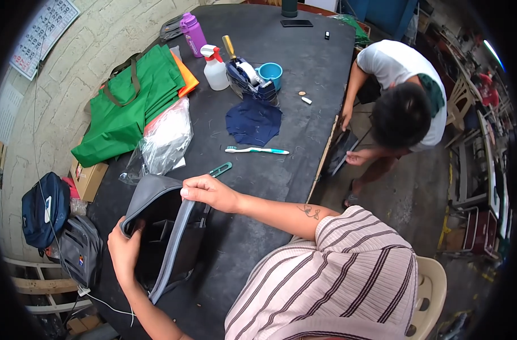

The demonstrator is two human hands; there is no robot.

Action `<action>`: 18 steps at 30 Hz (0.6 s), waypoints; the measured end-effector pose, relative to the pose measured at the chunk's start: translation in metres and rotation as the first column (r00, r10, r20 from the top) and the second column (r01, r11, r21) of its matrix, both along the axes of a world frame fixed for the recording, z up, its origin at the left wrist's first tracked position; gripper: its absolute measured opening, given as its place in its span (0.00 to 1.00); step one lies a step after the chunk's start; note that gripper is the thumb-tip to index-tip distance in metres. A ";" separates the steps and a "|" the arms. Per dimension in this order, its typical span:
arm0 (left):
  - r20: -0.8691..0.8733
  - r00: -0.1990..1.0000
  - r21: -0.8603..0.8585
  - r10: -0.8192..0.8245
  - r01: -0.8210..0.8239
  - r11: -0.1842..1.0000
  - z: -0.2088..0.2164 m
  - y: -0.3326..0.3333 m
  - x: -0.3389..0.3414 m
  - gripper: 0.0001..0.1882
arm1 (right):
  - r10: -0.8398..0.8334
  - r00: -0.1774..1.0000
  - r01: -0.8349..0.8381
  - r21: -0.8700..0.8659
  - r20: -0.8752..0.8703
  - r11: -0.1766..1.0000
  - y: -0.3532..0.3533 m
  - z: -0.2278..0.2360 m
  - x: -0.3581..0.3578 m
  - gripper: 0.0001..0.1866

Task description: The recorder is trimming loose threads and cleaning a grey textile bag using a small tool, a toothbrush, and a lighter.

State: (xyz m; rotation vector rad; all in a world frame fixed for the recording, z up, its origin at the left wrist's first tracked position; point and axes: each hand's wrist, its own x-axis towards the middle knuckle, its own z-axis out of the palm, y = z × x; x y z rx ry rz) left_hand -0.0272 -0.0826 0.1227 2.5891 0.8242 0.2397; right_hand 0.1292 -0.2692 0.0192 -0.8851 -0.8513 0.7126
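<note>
A dark grey backpack [173, 238] lies on the black table in front of me, its mouth spread wide and its dark inside showing. My left hand [124, 249] is closed round the left edge of the opening, thumb inside. My right hand [210, 192] pinches the zippered rim at the top right of the opening. Just beyond that hand lies a green-handled tool [220, 169], partly hidden. Farther off are a white and teal toothbrush [257, 151] and a navy cloth piece [253, 122].
Green bags [120, 102] and clear plastic [167, 139] lie at left. A spray bottle [215, 71], purple bottle [194, 37], blue mug [270, 73] and basket [250, 85] stand farther back. Backpacks [80, 249] sit by the wall. Another person [406, 102] bends at the table's right edge.
</note>
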 end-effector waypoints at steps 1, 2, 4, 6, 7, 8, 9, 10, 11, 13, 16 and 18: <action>0.002 1.000 0.000 -0.001 0.001 1.000 0.000 0.001 -0.001 0.18 | -0.001 1.000 0.001 0.000 0.002 1.000 0.001 0.001 0.000 0.18; 0.003 1.000 0.006 0.005 -0.005 1.000 0.000 0.002 -0.003 0.18 | 0.007 1.000 -0.007 0.003 -0.007 1.000 0.001 0.001 -0.001 0.18; 0.009 1.000 0.009 0.003 -0.003 1.000 -0.001 0.003 -0.003 0.18 | 0.010 1.000 -0.010 0.002 0.005 1.000 0.000 0.002 0.001 0.17; 0.024 1.000 0.019 -0.009 0.009 1.000 0.001 0.001 -0.001 0.18 | -0.058 0.996 0.060 -0.024 0.060 0.998 0.004 -0.007 0.004 0.18; 0.032 0.999 0.013 -0.016 0.016 1.000 0.002 -0.001 0.000 0.18 | -0.115 0.987 0.120 -0.043 0.112 0.992 0.002 -0.006 0.005 0.19; 0.009 1.000 0.015 -0.002 0.002 1.000 0.004 -0.002 0.001 0.18 | -0.230 0.969 0.226 0.052 0.095 0.973 0.000 0.000 0.001 0.18; -0.013 1.000 0.017 0.010 -0.010 1.000 0.005 -0.003 0.001 0.17 | -0.261 0.965 0.258 0.089 0.030 0.962 -0.001 -0.001 0.003 0.17; -0.008 1.000 0.026 0.005 -0.005 1.000 0.004 -0.001 0.000 0.17 | -0.288 0.957 0.290 0.127 -0.036 0.949 0.000 -0.003 0.006 0.16; 0.002 1.000 0.023 -0.003 0.003 1.000 0.003 0.000 -0.001 0.17 | -0.309 0.950 0.305 0.074 0.051 0.949 -0.006 -0.006 0.017 0.17; 0.020 1.000 0.026 -0.004 0.004 1.000 0.002 0.002 -0.003 0.17 | -0.332 0.926 0.364 -0.198 0.178 0.910 -0.017 -0.010 0.039 0.13; -0.008 1.000 0.029 0.003 -0.003 1.000 0.005 0.001 -0.003 0.17 | -0.370 0.542 0.740 -0.221 0.755 0.635 -0.040 -0.030 0.070 0.10; -0.018 1.000 0.033 0.003 -0.003 0.999 0.003 0.000 -0.002 0.17 | -0.126 0.322 0.915 -0.274 0.938 0.295 -0.057 -0.042 0.076 0.13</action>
